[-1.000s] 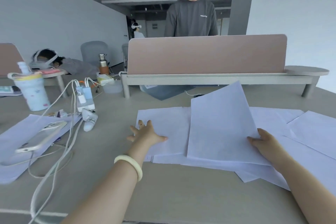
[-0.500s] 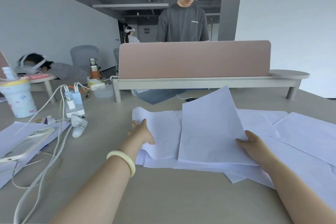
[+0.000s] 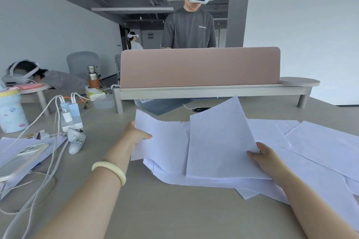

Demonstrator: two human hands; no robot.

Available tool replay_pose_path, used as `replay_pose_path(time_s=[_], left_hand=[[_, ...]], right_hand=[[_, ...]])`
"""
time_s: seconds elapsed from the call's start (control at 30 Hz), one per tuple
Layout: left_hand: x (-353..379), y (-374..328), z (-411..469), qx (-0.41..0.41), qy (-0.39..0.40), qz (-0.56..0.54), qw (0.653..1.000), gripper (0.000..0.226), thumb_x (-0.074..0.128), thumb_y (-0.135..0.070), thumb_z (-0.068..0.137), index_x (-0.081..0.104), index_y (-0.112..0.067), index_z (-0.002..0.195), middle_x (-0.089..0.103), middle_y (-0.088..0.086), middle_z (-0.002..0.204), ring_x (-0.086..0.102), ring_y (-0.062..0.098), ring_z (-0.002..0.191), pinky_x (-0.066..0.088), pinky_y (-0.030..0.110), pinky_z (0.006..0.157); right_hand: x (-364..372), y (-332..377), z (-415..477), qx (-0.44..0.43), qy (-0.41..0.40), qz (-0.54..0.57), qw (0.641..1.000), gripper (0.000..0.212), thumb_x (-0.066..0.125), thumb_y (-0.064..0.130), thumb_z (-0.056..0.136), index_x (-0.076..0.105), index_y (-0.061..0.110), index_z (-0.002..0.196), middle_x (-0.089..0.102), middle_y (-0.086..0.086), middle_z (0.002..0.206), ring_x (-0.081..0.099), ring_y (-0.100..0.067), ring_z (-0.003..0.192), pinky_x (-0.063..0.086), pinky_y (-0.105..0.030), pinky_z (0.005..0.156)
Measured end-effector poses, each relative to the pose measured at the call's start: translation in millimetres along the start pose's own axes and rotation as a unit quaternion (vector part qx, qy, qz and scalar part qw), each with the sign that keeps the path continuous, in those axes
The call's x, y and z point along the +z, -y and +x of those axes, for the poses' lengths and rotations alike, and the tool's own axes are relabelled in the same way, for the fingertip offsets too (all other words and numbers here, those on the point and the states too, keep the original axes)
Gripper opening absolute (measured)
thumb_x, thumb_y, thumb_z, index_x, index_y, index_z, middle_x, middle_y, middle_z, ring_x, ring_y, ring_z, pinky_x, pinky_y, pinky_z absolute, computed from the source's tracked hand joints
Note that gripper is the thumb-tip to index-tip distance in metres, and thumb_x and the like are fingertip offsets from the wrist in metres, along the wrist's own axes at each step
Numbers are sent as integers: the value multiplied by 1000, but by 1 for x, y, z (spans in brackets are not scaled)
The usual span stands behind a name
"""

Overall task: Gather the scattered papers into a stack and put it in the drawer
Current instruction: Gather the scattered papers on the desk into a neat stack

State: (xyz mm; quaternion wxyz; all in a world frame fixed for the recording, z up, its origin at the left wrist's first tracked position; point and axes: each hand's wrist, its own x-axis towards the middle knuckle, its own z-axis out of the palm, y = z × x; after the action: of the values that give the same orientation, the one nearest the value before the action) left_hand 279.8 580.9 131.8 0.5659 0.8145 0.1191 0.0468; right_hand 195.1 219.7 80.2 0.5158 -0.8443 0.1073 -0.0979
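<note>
the scattered papers (image 3: 320,145) are spread over the table (image 3: 155,209) from the centre of the frame to its right edge, so the long axis of the spread runs left to right, and most of it lies to the right of both hands. a left sheet (image 3: 165,141) is pinched at its left edge by the left hand (image 3: 136,135), thumb on top, the fingers hidden beneath, and the edge is lifted off the table. a tilted sheet (image 3: 219,141) is gripped at its lower right corner by the right hand (image 3: 261,156), with its far corner raised toward the upper middle of the frame. the two sheets overlap in the centre. the loose sheets at the right are judged nearer to the right hand, so the coming sweep would be made from that side toward the centre.

no drawer is seen. the rightmost papers are cut off by the frame, and how many sheets lie under the pile cannot be told. more paper at lower left is partly covered by a phone (image 3: 23,157).
</note>
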Motion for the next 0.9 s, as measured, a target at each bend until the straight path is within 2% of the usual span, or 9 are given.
replay_pose_path(time_s=[0.17,0.27,0.37,0.47,0.57,0.63,0.73,0.8,0.9], left_hand=[[5,-10,-6,88,-19,142,986,70,59,4,83,33,-16,146,40,9,146,48,19,98,47,32,79],[9,-27,-9,168,-36,222,960,70,55,1,86,31,-24,146,41,5,147,47,23,127,48,39,92],[13,-56,-24,239,-64,285,926,67,53,-4,89,31,-30,146,47,-1,143,49,24,126,45,35,95],[17,-95,-52,345,-50,214,913,64,58,-6,89,36,-32,143,53,-4,134,49,17,123,40,28,88],[13,-129,-79,394,-4,13,919,62,63,-9,87,41,-36,137,60,-3,110,57,16,99,44,27,79],[12,-137,-82,379,33,-137,915,59,66,-10,84,43,-42,129,67,1,110,64,19,96,51,32,81],[25,-118,-58,277,60,-279,917,54,67,-5,83,49,-23,130,66,7,118,66,25,100,54,40,86],[46,-92,-38,189,58,-280,939,51,68,-3,81,52,-13,129,64,15,121,65,31,101,52,48,90],[79,-52,-23,115,71,-214,967,43,70,-4,79,59,-7,121,65,15,119,65,33,102,51,47,90]], right_hand=[[0,-2,2,-2,0,5,1000,11,51,10,92,62,11,96,68,-7,95,62,-24,84,45,-28,68],[1,-4,4,0,-3,8,1000,13,52,11,92,62,13,100,68,-7,98,64,-26,91,48,-34,79],[0,-5,5,4,-1,7,1000,12,52,11,91,62,14,98,69,-7,98,64,-27,91,49,-36,83],[0,-4,5,13,1,7,1000,11,51,13,91,61,17,94,68,-5,97,64,-26,90,47,-34,79],[-2,-3,4,11,1,26,1000,11,51,13,92,61,15,96,69,-6,99,64,-26,90,47,-32,76],[-3,-3,4,13,-1,51,999,11,52,13,93,62,13,98,69,-9,100,66,-28,93,48,-34,78],[-6,-6,3,17,-3,94,995,13,53,15,94,63,13,102,71,-10,103,67,-28,96,50,-37,85],[-8,-6,0,19,-4,125,992,15,53,14,94,63,15,105,71,-6,102,68,-25,91,51,-33,81],[-11,-7,0,31,-1,168,985,18,53,12,94,64,17,108,72,-4,103,69,-22,90,51,-29,76]])
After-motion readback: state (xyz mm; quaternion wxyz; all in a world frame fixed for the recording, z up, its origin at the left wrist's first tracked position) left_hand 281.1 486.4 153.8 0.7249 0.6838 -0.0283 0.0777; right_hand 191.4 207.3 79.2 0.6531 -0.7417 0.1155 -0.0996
